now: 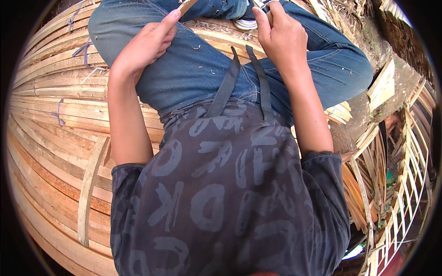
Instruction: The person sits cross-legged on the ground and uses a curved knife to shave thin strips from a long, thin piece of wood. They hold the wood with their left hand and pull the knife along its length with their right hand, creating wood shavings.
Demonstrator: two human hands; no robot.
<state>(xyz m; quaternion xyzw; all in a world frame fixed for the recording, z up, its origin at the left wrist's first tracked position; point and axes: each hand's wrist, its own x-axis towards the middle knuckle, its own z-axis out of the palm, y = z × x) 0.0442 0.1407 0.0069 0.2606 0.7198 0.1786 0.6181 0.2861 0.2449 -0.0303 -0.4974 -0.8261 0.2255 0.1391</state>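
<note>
My left hand (149, 43) is closed, its thumb pressed along a narrow wooden strip (186, 6) that runs out past the upper edge of the view. Over my other thigh, my right hand (284, 39) is closed around a tool with a shiny metal part (261, 4). Most of that tool is hidden by the fingers or cut off at the top, so its exact kind does not show. Both hands are held apart above my bent legs in blue jeans (184, 69). Small wood shavings (196, 47) lie on the denim.
Bundles of long wooden strips (60, 83), tied with thin cords, are stacked at the left. A short loose slat (90, 193) lies across planks there. At the right are split wood pieces (383, 87), a lattice of thin strips (405, 198) and a pile of offcuts (357, 193).
</note>
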